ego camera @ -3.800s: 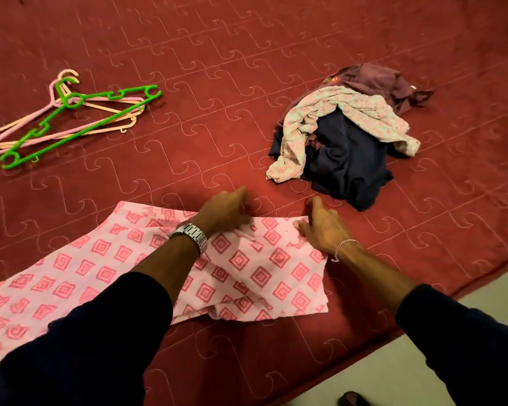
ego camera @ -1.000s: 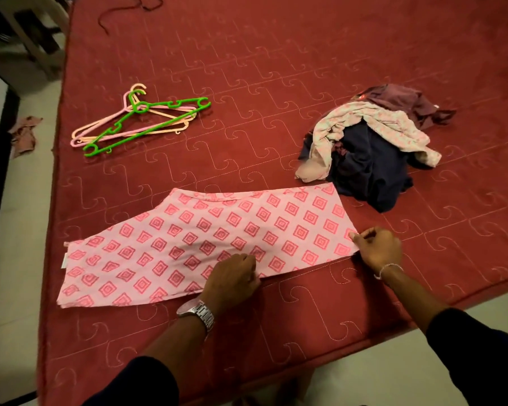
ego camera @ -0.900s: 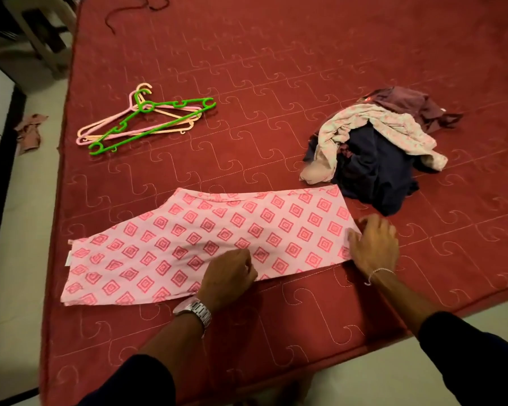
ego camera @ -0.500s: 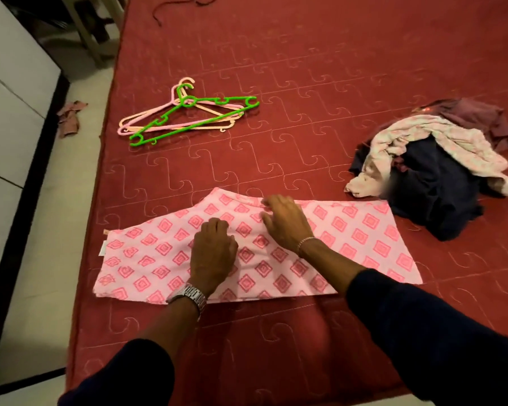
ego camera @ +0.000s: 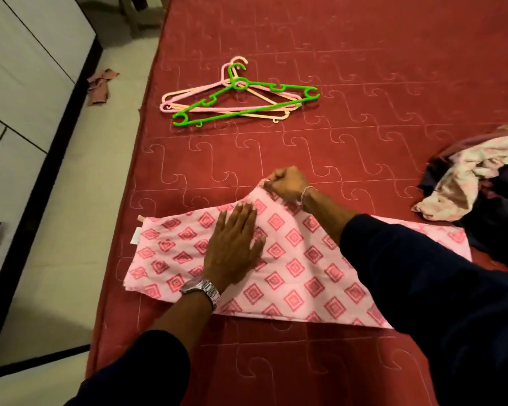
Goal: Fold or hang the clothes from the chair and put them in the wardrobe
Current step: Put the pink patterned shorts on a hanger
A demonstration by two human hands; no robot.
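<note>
A pink garment with a red diamond print (ego camera: pixel 294 268) lies flat and lengthwise on the red quilted bed (ego camera: pixel 364 83). My left hand (ego camera: pixel 235 244) rests on it palm down, fingers straight, near its middle. My right hand (ego camera: pixel 288 183) pinches the garment's far edge at a raised point of the cloth. A heap of unfolded clothes (ego camera: pixel 481 183), pale floral, navy and maroon, lies at the right edge of the view.
Green, pink and peach plastic hangers (ego camera: pixel 235 98) lie stacked on the bed farther back. White wardrobe doors (ego camera: pixel 18 83) stand at the left across a strip of floor. A small crumpled cloth (ego camera: pixel 100 86) lies on the floor by them.
My right hand left the garment's right end, crossed to its far edge and now pinches it. My left hand flattened on the cloth. The view swung left toward the wardrobe.
</note>
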